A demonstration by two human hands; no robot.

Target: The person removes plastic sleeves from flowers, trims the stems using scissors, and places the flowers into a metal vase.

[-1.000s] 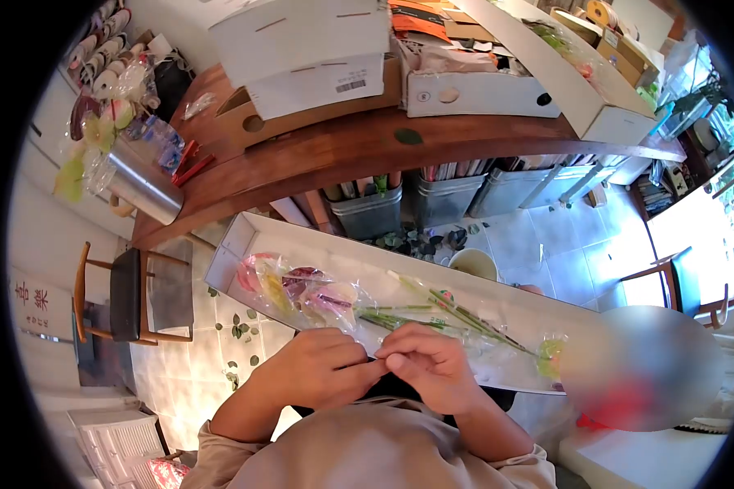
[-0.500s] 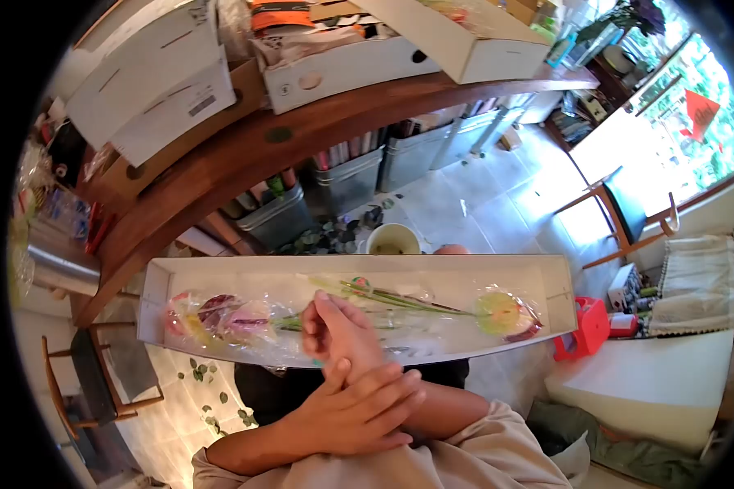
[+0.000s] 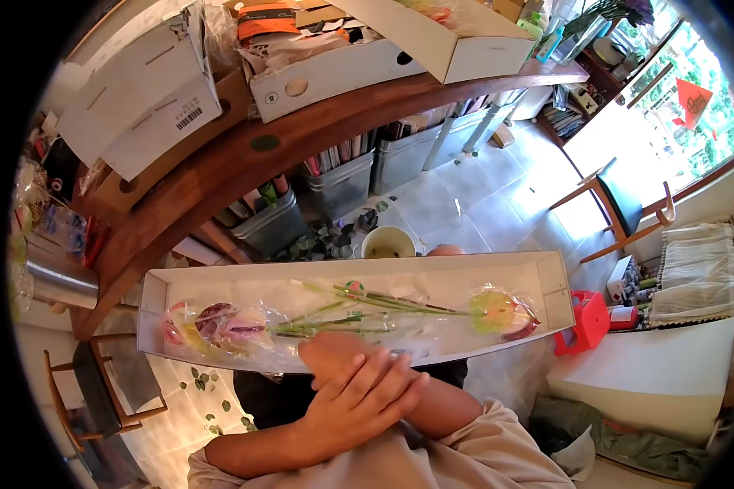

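My left hand lies across my right wrist, its fingers wrapped over the top. My right hand is bent over at the near edge of a long white box, its fingers hidden from view. Inside the box are flowers in clear plastic: pink and dark red blooms at the left, and a yellow-green and red bloom at the right. Green stems run between them along the middle.
Beyond the box, a curved wooden counter holds several cardboard boxes. Grey bins stand below it. A cream bucket sits on the tiled floor near fallen leaves. At the right are a red stool and a chair.
My right hand has drawn back toward my body and bent down, so its fingers no longer show. My left hand remains on my right wrist. The camera view has shifted slightly.
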